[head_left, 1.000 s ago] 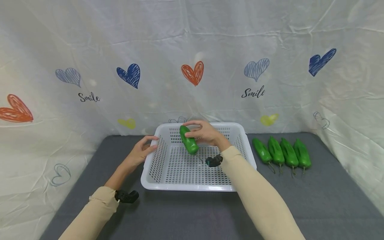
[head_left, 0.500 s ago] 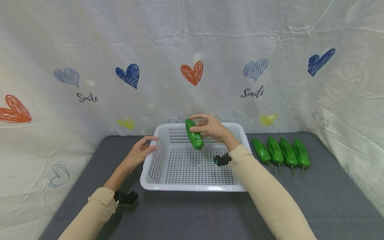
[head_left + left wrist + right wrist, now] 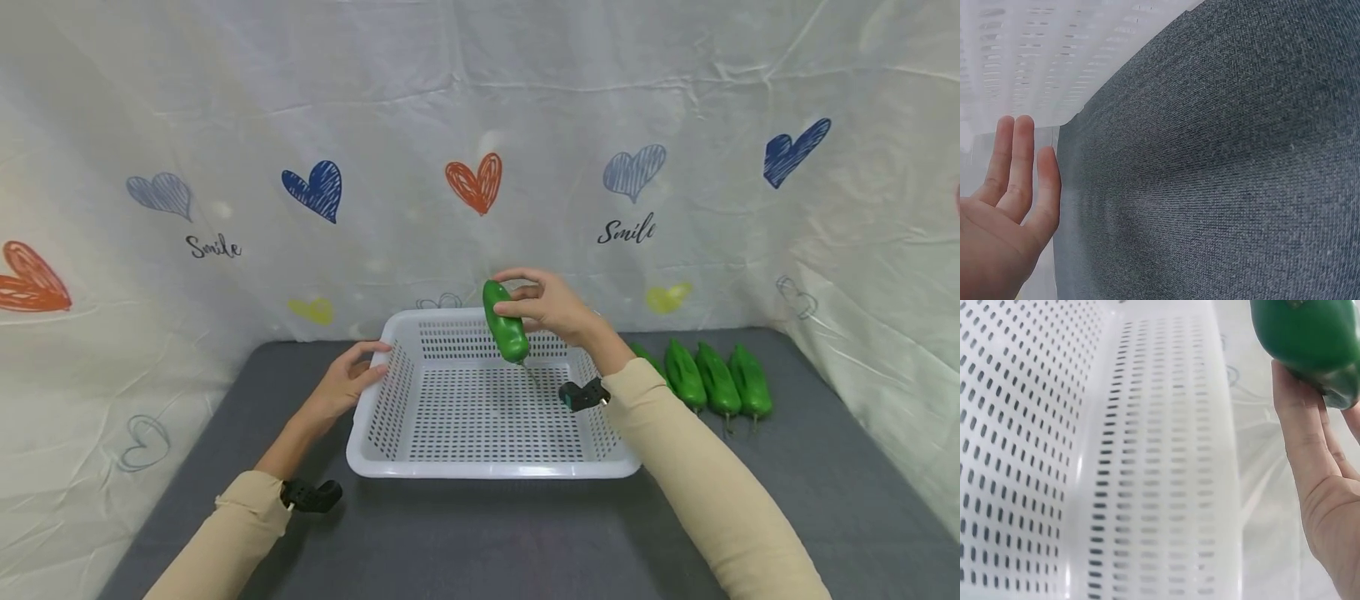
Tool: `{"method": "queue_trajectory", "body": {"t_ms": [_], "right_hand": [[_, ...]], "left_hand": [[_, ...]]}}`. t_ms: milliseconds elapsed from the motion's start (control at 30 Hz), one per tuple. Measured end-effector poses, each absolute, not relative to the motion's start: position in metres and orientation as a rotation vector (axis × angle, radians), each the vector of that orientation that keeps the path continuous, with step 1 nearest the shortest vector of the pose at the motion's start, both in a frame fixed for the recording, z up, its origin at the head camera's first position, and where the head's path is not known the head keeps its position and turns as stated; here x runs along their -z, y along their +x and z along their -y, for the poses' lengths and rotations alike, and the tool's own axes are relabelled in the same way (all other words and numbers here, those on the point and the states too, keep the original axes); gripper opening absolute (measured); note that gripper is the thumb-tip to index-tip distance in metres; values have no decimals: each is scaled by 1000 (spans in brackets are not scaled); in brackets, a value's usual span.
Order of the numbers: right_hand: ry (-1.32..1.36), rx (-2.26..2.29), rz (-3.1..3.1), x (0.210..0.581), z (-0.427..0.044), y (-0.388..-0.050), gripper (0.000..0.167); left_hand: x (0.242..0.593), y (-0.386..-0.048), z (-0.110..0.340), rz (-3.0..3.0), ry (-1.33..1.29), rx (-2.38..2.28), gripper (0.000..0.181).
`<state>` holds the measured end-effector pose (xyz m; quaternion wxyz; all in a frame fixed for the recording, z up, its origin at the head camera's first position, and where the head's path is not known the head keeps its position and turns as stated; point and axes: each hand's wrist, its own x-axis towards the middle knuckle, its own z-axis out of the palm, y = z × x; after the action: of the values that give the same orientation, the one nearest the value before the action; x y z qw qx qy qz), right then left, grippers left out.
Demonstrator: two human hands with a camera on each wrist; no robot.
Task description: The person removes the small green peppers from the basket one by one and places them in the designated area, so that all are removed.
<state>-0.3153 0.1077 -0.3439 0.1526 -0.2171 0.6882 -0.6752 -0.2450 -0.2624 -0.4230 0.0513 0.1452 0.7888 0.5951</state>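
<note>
In the head view my right hand (image 3: 555, 307) grips a glossy green pepper (image 3: 507, 335) between thumb and fingers, above the far part of the white plastic basket (image 3: 495, 470). The pepper tilts, its thin stem pointing down toward me. The right wrist view shows the pepper (image 3: 1310, 331) at the upper right, partly cut off, against the fingers. My left hand (image 3: 339, 385) touches the basket's left rim with its fingertips. Its fingers look mostly straight in the left wrist view, beside the basket's slotted wall (image 3: 1029, 56). Nothing lies on the visible basket floor.
Several more green peppers (image 3: 717, 379) lie in a row on the grey cloth (image 3: 480, 542), right of the basket; my right sleeve (image 3: 697, 450) partly covers the leftmost. A white curtain (image 3: 390, 100) printed with hearts hangs behind the table.
My right hand has moved right and farther back, lifting the green pepper from inside the basket to above its far side. The left hand has stayed at the rim. The view shifted slightly.
</note>
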Motion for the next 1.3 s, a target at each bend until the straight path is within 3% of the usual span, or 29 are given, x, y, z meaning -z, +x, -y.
{"method": "queue_trajectory", "body": {"t_ms": [500, 1300], "right_hand": [[-700, 1917, -2103, 327, -152, -305, 52], [-539, 1919, -2340, 330, -242, -281, 50]], "left_hand": [[422, -247, 262, -2408, 414, -1789, 44], [423, -244, 264, -2399, 418, -1808, 44]]}}
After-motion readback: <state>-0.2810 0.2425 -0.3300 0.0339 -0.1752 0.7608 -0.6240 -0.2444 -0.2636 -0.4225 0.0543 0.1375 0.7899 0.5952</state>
